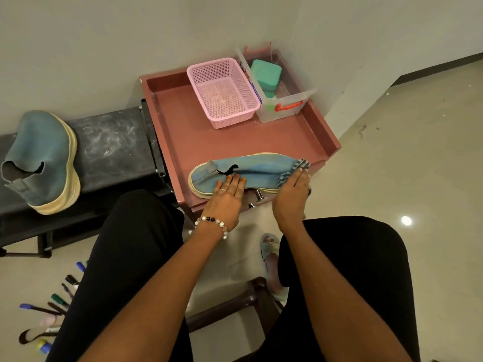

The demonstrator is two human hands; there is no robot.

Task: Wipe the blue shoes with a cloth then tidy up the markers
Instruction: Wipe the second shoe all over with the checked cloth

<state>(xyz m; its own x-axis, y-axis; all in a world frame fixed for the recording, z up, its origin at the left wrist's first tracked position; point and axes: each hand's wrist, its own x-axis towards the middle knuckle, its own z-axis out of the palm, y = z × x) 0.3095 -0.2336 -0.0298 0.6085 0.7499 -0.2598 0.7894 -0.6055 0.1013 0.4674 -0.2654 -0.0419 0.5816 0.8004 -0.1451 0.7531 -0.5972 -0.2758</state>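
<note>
Blue shoe (251, 171) lies on its side at the near edge of the red table (235, 142), left hand (226, 197) flat on its heel, right hand (292, 194) pressing a striped cloth (298, 168) on its toe, fingers straight. Behind stand a pink basket (222, 92) and clear box (282, 100). Second shoe (44, 163) rests on the black bench (109, 147); markers (57, 304) lie scattered on the floor (418, 178).

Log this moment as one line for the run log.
stage: wiping shoe | left hand: flat on blue shoe | right hand: pressing striped cloth at toe | markers: still on floor
</note>
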